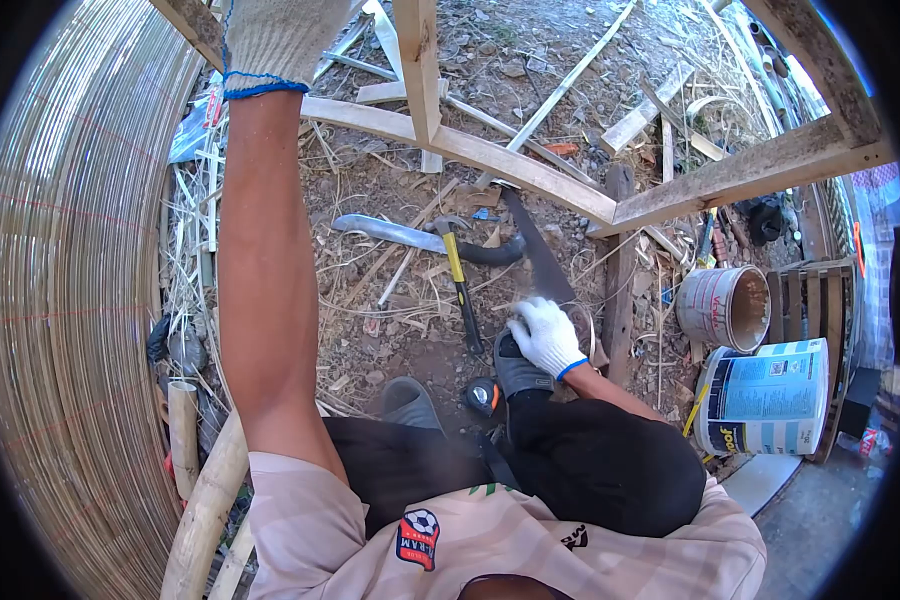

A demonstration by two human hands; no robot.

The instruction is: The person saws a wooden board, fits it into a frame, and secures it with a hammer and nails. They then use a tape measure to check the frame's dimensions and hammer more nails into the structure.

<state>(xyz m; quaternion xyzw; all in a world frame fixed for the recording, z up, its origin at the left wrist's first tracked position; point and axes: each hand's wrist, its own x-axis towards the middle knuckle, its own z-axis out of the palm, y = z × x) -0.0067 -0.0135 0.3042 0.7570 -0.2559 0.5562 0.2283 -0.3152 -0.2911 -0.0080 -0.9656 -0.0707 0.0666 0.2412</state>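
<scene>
My right hand (543, 335), in a white knit glove, is low by my right shoe (518, 368). Its fingers (526, 318) are curled shut around the handle end of a hand saw (536, 252). The saw blade runs up and away from the fingers, tilted, toward the wooden frame (530, 170); its far end meets the underside of the frame's near rail.

My left hand (270, 40), gloved too, is raised at the top of the view, against a slanted timber (192, 25). The view cuts off its fingers, so I cannot tell whether they grip.

On the ground just left of the saw lie a hammer (461, 285) with a yellow shaft and a machete (410, 236), the hammer crossing over the machete's blade. Both are apart from my fingers.

Right side: a tin bucket (722, 307) and a white paint pail (765, 395), both tipped on their sides. Left side: a wall of bamboo strips (65, 300).
</scene>
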